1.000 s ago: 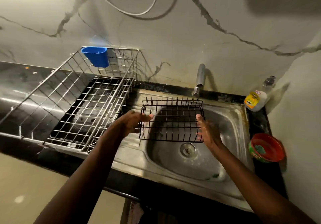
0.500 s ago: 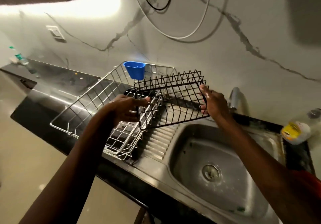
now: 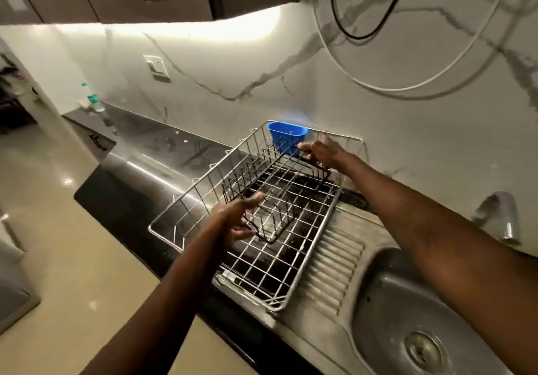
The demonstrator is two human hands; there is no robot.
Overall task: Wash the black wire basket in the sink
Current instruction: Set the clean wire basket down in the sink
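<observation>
Nearest, at five o'clock in the view, lies the steel sink (image 3: 378, 310), with nothing that I can see in its bowl around the drain (image 3: 421, 351). Next out, near the middle, the left hand (image 3: 233, 223) pinches the near end of the black wire basket (image 3: 276, 200), thumb on top and fingers curled beneath. That basket is not in the sink. It hangs tilted inside the silver dish rack (image 3: 276, 272), which stands on the counter at ten o'clock from the bowl, just beside the ribbed drainboard (image 3: 334, 264). Whether its lower corner touches the rack floor I cannot tell. Farther on, at twelve o'clock of the rack, the right hand (image 3: 321, 152) curls round the basket's far rim, just in front of a blue cup (image 3: 286, 136) hooked on the rack's back wall. Out at three o'clock, the tap (image 3: 500, 217) shows no stream. By my reading the washing is over. What is left is lowering the basket to rest and letting go.
</observation>
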